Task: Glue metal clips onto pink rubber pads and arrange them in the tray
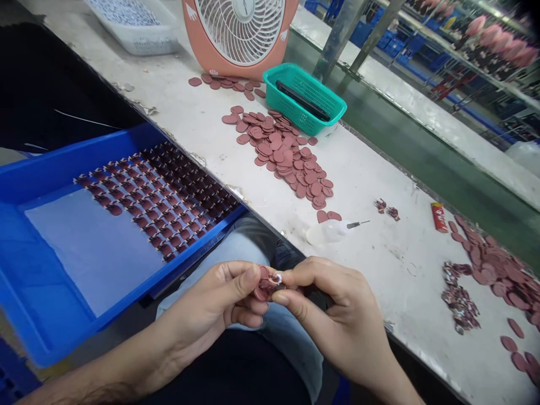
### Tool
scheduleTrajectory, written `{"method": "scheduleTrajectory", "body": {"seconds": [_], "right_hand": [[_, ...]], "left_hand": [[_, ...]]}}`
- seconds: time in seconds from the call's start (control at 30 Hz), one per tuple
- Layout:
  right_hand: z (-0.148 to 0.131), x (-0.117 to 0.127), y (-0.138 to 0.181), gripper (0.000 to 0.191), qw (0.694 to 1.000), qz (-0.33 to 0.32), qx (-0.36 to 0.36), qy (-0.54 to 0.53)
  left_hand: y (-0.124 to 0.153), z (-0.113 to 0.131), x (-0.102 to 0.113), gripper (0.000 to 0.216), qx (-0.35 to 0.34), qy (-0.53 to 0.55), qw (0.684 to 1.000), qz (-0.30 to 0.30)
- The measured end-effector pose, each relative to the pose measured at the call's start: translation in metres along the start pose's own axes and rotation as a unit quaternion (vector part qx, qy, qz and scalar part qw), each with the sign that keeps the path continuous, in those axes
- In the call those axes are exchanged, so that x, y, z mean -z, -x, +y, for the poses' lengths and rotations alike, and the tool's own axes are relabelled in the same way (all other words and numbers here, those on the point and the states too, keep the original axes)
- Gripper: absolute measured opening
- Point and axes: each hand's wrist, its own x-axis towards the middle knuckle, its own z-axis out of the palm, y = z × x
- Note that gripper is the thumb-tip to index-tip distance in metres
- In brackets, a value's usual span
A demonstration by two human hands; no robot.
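Over my lap, my left hand (225, 295) grips a small reddish-brown oval disc (262, 286) between thumb and fingers. On the disc sits a little dark red and white piece (276, 279), pinched by the thumb and forefinger of my right hand (337, 306). The fingertips of both hands nearly meet and partly hide these parts. Beyond them on the bench lies a big pile of similar discs (287, 154). A glue bottle with a dark needle tip (356, 224) lies nearer to my right hand. Two small dark red pieces (386, 209) rest past it.
At left, a blue tray (25, 315) holds rows of discs with pieces on them (160, 208) over white paper (97, 253). An orange fan (194, 39), green basket (270, 93) and white basket (156, 42) stand behind. More discs (502, 270) and pieces (458, 298) lie right.
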Motion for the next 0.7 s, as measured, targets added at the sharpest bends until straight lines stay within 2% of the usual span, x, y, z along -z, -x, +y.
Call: {"method": "scheduleTrajectory", "body": {"seconds": [0.57,0.7], "right_hand": [[-0.0018,0.0066,-0.0022,0.006,0.998,-0.057,0.005,0.013],[-0.0058,0.0048,-0.0031,0.009,0.998,-0.045,0.027,0.023]], "left_hand": [[-0.0023,-0.002,0.0043,0.039,0.006,-0.024,1.0,-0.005],[0.0,-0.0002,-0.0008,0.04,-0.008,-0.028,0.999,0.013]]}}
